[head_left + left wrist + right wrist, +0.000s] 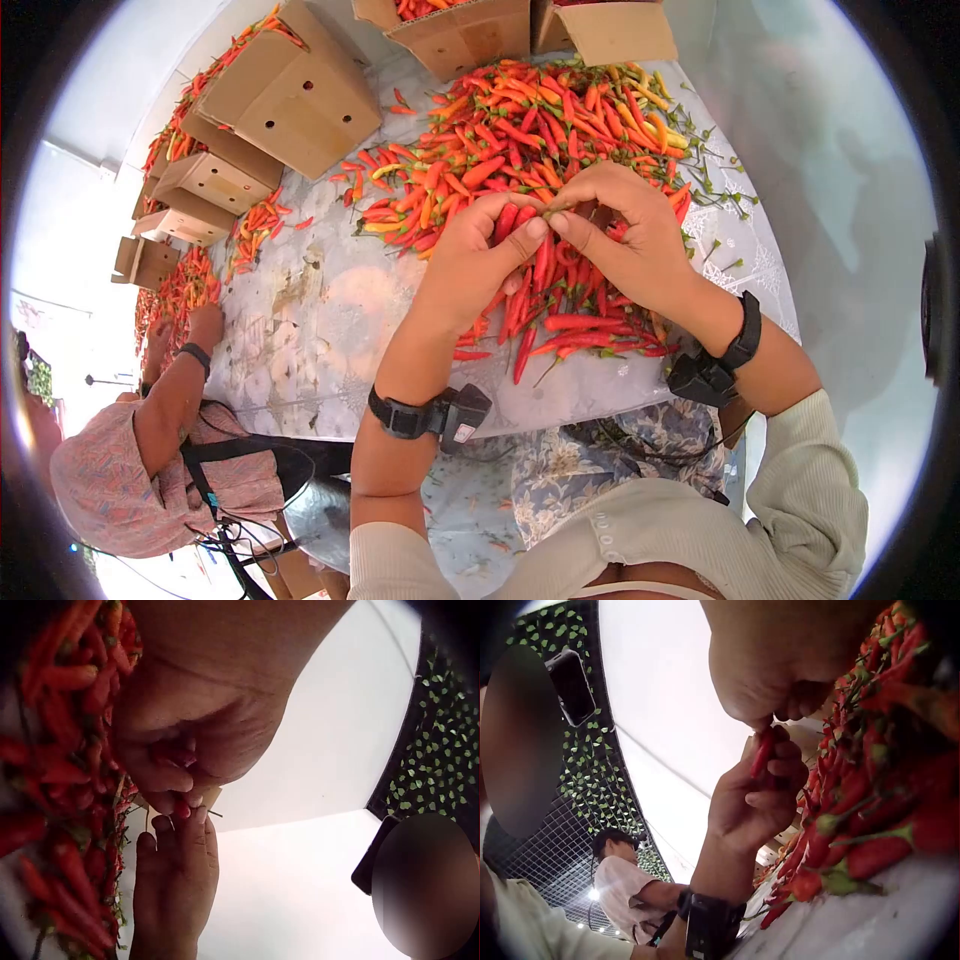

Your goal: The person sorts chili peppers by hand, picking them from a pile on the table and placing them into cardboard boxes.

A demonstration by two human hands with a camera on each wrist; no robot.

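Observation:
My left hand holds red chili peppers over the front of a big pile of chilies. In the right wrist view, a red chili lies along the curled fingers of the left hand. Thumb and forefinger of my right hand pinch the stem end of a chili, fingertips meeting those of the left. The left wrist view shows a thin green stem sticking out beside the pinching fingertips. Another chili is tucked in the left palm.
Cardboard boxes of chilies stand along the table's far and left sides. Loose green stems lie scattered on the right of the patterned tablecloth. At the left, another person reaches into a second chili heap.

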